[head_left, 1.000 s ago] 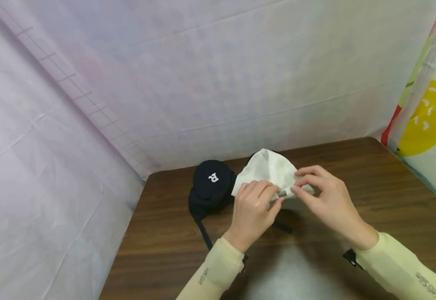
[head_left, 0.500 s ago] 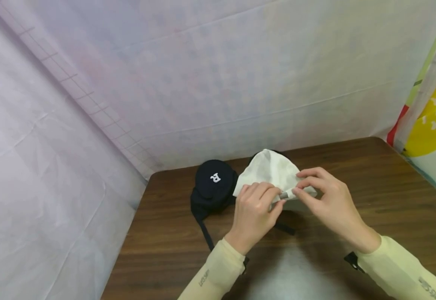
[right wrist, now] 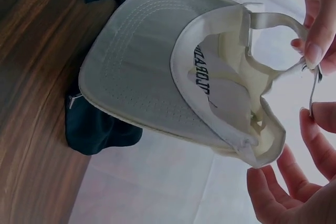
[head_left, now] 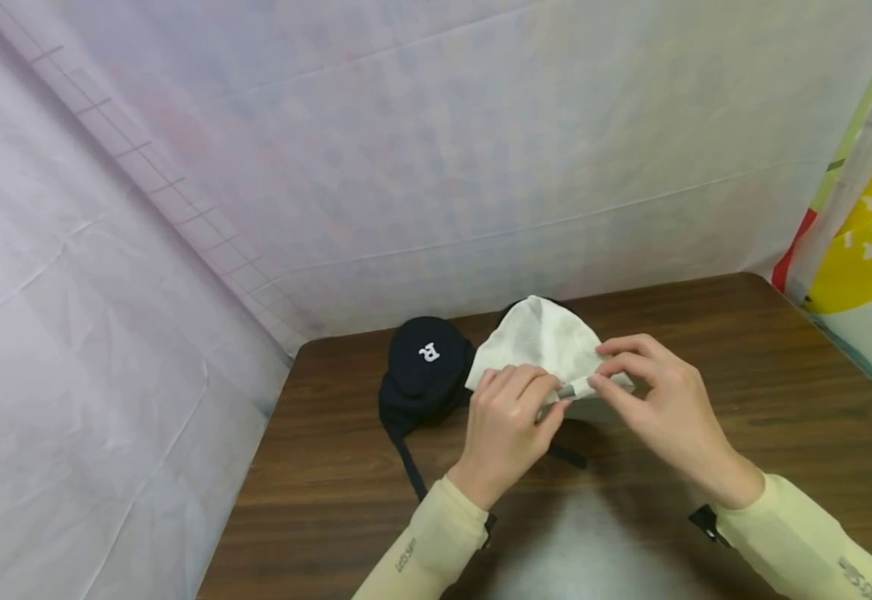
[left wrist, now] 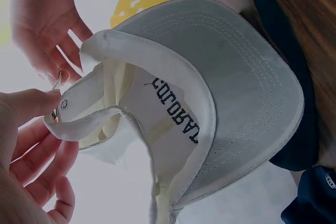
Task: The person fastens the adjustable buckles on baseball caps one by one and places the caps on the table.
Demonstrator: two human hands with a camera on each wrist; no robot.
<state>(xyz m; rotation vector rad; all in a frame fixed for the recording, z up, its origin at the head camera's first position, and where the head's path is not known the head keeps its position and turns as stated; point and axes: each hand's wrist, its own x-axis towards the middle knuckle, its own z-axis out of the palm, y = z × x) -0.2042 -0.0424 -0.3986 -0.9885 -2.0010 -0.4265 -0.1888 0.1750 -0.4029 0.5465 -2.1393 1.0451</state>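
A white baseball cap [head_left: 544,337] hangs above the table between the two hands, brim away and crown up in the head view. The left hand [head_left: 507,425] pinches the back strap by its small metal buckle, between thumb and fingers. The right hand [head_left: 661,400] pinches the strap's free end with thumb and index finger; its other fingers touch the cap's rear edge. From below, the left wrist view shows the grey-green brim [left wrist: 252,82] and dark lettering [left wrist: 176,109] inside the crown. In the right wrist view the strap end [right wrist: 313,95] spans both hands.
A navy hat [head_left: 428,358] with a white letter R lies left of the hands, its strap trailing forward. Another dark hat [head_left: 509,315] sits partly hidden behind the white cap. White sheeting [head_left: 406,167] hangs beyond the brown wooden table [head_left: 316,475].
Both hands keep their hold on the white cap's strap. The right hand has shifted very slightly right; the view itself has moved a little.
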